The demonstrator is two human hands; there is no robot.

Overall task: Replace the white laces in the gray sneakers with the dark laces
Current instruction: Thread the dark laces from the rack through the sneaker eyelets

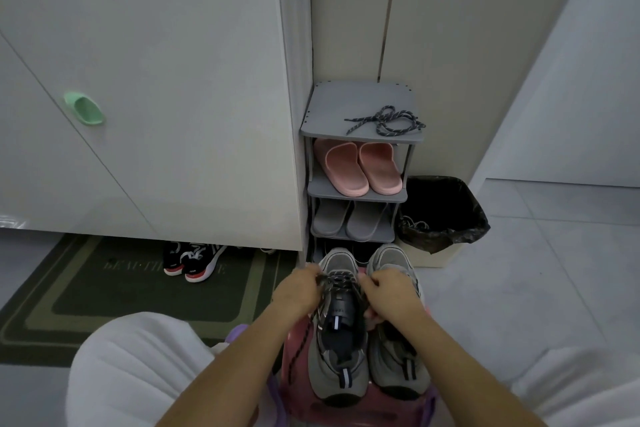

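Two gray sneakers stand side by side on a pink stool [294, 357] between my knees. The left sneaker [337, 367] has a dark lace [341, 279] threaded across its front eyelets; one loose end hangs down its left side. My left hand [299, 289] pinches the lace at the left of the eyelets. My right hand [389, 293] pinches it at the right, resting over the right sneaker [398, 367], which shows no lace. A second dark lace [388, 121] lies coiled on top of the gray shoe rack [332, 107].
The rack holds pink slippers [360, 166] and gray slippers [349, 220]. A bin with a black bag [443, 215] stands right of it, with what look like white laces inside. Black-and-red shoes [194, 262] sit on a dark mat [104, 291] under the white cabinet [156, 80].
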